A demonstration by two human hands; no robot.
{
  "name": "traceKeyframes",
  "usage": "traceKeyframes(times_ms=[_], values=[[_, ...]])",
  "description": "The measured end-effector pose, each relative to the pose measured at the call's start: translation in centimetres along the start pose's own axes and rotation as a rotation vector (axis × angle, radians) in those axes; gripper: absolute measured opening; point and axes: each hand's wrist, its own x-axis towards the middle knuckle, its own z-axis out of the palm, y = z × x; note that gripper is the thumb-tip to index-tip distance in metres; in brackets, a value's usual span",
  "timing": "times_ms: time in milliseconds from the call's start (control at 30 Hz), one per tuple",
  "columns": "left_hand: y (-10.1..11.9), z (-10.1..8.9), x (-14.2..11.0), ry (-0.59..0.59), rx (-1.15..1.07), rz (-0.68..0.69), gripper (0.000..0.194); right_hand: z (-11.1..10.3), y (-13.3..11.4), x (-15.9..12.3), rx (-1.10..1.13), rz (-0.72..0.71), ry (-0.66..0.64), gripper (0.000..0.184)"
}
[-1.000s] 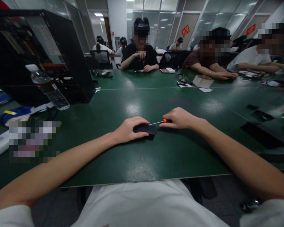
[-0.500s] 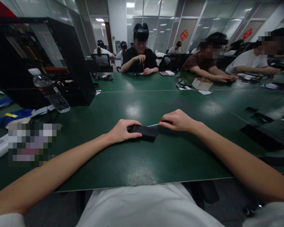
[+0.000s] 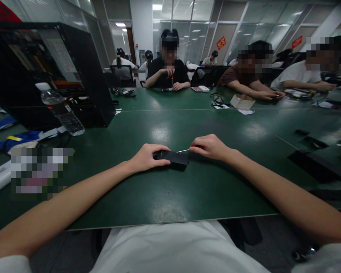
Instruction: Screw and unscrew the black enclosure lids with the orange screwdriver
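Observation:
A small black rectangular box [image 3: 177, 160] lies on the green table [image 3: 170, 201] in front of me. My left hand [image 3: 149, 157] is closed around its left end, thumb along the near side and fingers over the far side. To the right, my right hand [image 3: 210, 147] grips a screwdriver [image 3: 183, 151] by its handle, which is mostly hidden in the fingers. The thin metal shaft points left, and its tip reaches the far edge of the box. Whether the tip sits in a screw is too small to tell.
On the left stand a black computer case [image 3: 99, 87] and a leaning plastic bottle [image 3: 64, 112]. Black parts [image 3: 315, 165] lie at the right. Across the table are a small open box [image 3: 242, 101], cables [image 3: 217, 99] and a person in black [image 3: 168, 72] holding a red-handled tool.
My right hand has shifted very slightly left, and its fingers have turned around the handle, covering more of it. The box and my left hand stay in place.

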Motion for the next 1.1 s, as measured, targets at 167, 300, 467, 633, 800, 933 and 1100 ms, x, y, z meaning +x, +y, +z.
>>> traceKeyframes(times_ms=[167,300,467,633,800,933,1100], values=[[0.0,0.0,0.0,0.003,0.014,-0.002,0.043,1.3,-1.2,0.3,0.049,0.01,0.014,0.042],[-0.2,0.1,0.0,0.01,0.01,0.007,0.044,1.8,-1.7,0.5,0.092,0.021,-0.005,0.041],[-0.3,0.2,0.0,0.025,0.012,0.018,0.045,2.6,-1.2,0.6,0.144,0.021,-0.059,0.038],[-0.2,0.2,0.0,0.023,0.007,0.037,0.044,2.9,-0.9,0.6,0.152,0.027,-0.074,0.036],[-0.1,0.2,0.0,0.031,0.01,0.044,0.044,2.9,-1.1,0.5,0.114,0.015,-0.071,0.035],[-0.1,0.3,-0.1,0.037,0.014,0.055,0.043,2.7,-0.9,0.5,0.056,-0.014,-0.093,0.036],[0.1,0.3,-0.1,0.038,0.019,0.038,0.042,2.1,0.0,0.4,-0.044,-0.046,-0.143,0.037]])
